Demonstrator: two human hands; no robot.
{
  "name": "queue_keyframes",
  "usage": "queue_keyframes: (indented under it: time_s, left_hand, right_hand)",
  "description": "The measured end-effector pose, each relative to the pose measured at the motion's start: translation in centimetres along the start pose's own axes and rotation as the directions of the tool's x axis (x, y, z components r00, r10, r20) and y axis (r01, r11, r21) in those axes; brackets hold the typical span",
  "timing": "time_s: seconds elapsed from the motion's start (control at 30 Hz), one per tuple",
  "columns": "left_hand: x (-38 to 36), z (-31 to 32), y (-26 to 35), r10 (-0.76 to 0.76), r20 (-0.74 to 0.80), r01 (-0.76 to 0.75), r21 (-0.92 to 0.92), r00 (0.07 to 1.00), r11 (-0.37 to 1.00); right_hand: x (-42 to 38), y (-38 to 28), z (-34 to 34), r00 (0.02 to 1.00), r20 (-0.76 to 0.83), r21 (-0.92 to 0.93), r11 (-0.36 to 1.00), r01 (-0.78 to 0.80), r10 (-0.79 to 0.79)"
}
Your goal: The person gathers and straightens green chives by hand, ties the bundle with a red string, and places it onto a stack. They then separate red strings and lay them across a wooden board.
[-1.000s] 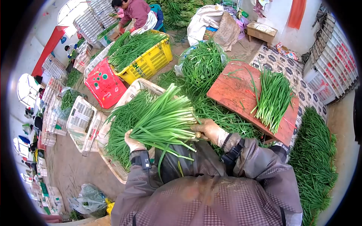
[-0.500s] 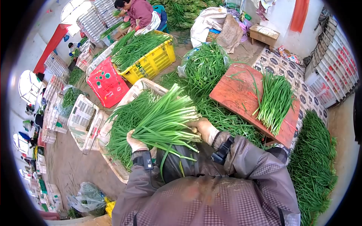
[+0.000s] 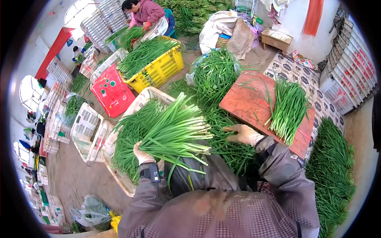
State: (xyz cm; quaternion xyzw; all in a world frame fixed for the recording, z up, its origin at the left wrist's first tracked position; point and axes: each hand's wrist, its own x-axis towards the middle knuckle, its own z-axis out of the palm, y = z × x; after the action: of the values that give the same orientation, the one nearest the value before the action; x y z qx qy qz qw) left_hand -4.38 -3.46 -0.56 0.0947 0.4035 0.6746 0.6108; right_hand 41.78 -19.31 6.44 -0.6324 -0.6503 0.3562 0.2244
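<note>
My left hand (image 3: 143, 153), in a pale glove, is wrapped round a thick bunch of garlic chives (image 3: 174, 135) held above my lap. The white stem ends fan out to the right and the green leaves point left over a white plastic crate (image 3: 137, 101) full of chives. My right hand (image 3: 245, 135), also gloved, is empty with its fingers apart. It hovers over loose chives (image 3: 226, 152) on the ground, just left of a red board (image 3: 246, 95). Another bundle of chives (image 3: 289, 109) lies on that board.
A yellow crate (image 3: 162, 67) of chives and a red panel (image 3: 113, 93) stand ahead. Beyond them a person (image 3: 149, 14) handles chives. Stacked white crates (image 3: 349, 71) and a long chive pile (image 3: 329, 174) line the right. Another white crate (image 3: 85, 125) stands left.
My right hand has left the stem ends and moved right, its fingers now apart. My left hand still holds the bunch. The person at the back has leaned toward the yellow crate with chives.
</note>
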Motion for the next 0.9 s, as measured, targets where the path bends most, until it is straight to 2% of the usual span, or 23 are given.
queue_keyframes:
  time_s: [0.03,0.1,0.13,0.17,0.23,0.27,0.37,0.4,0.5,0.57,0.63,0.67,0.7,0.73,0.77,0.83,0.87,0.9]
  left_hand:
    - [0.1,-0.1,-0.1,0.008,0.016,-0.008,0.009,1.0,1.0]
    - [0.4,-0.6,0.0,0.027,0.047,-0.028,0.034,0.999,0.999]
    - [0.1,-0.1,0.2,0.036,0.002,-0.036,0.026,0.999,0.999]
    - [0.2,-0.1,0.3,0.038,-0.011,-0.038,0.013,0.999,0.999]
    - [0.2,0.0,0.3,0.04,-0.042,-0.041,-0.019,0.998,0.999]
    - [0.2,-0.1,0.0,0.09,-0.03,-0.09,-0.031,0.996,0.995]
    - [-0.4,0.5,0.3,0.07,-0.038,-0.07,0.012,0.997,0.997]
    - [-0.7,0.8,0.4,0.074,-0.035,-0.074,0.013,0.997,0.997]
    - [-0.8,0.5,0.4,0.081,-0.028,-0.08,0.012,0.996,0.997]
    - [0.6,-0.8,0.1,0.08,-0.013,-0.08,0.0,0.997,0.997]
    - [0.3,-0.7,0.0,0.077,-0.044,-0.077,0.003,0.996,0.997]
    - [0.5,-1.1,-0.2,0.102,-0.048,-0.102,0.008,0.994,0.995]
    - [0.7,-1.3,-0.3,0.128,-0.05,-0.127,0.015,0.99,0.992]
    - [-0.5,-0.2,-0.1,0.105,-0.059,-0.102,0.049,0.993,0.994]
    - [-0.7,0.2,-0.1,0.094,-0.062,-0.091,0.054,0.994,0.994]
    - [-1.1,0.4,-0.1,0.074,-0.069,-0.069,0.071,0.995,0.995]
    - [0.1,-0.7,-0.4,0.07,-0.05,-0.068,0.047,0.996,0.997]
    - [0.0,-0.8,-0.5,0.043,-0.034,-0.042,0.041,0.998,0.998]
  right_hand:
    - [0.4,-2.3,0.4,1.0,0.015,0.308,0.951,-0.014,0.01]
    - [1.4,-4.9,1.6,0.995,-0.037,0.496,0.863,0.096,-0.089]
    - [1.5,-6.3,1.8,0.996,-0.074,0.426,0.901,0.085,-0.058]
    - [1.9,-7.1,2.3,0.998,-0.058,0.429,0.903,0.002,0.026]
    - [2.6,-7.8,3.1,0.996,-0.079,0.455,0.891,0.006,0.034]
    - [2.8,-8.2,3.4,0.994,-0.098,0.439,0.899,0.0,0.047]
    - [3.8,-7.7,4.9,0.983,-0.157,0.412,0.911,-0.021,0.094]
    - [3.7,-7.9,4.5,0.988,-0.132,0.391,0.92,-0.024,0.082]
    - [3.2,-6.7,4.2,0.981,-0.174,0.677,0.733,0.058,0.083]
    - [2.4,-4.3,2.3,0.973,-0.154,0.631,0.775,-0.039,0.174]
    - [2.1,1.0,1.1,0.938,-0.248,0.411,0.903,-0.125,0.242]
    - [1.5,3.8,0.2,0.904,-0.319,0.12,0.958,-0.259,0.284]
    - [0.6,4.9,-1.1,0.869,-0.251,-0.105,0.881,-0.462,0.426]
    - [-0.1,6.4,-1.4,0.868,-0.241,-0.452,0.741,-0.496,0.434]
    - [-0.2,7.8,-1.3,0.838,-0.094,-0.708,0.556,-0.436,0.537]
    - [-1.8,3.2,-1.7,0.937,0.136,-0.742,0.66,-0.119,0.322]
    - [-1.4,3.5,0.5,0.992,0.123,-0.509,0.857,0.074,-0.013]
    - [-1.1,3.6,3.0,0.944,0.009,-0.252,0.913,0.321,-0.329]
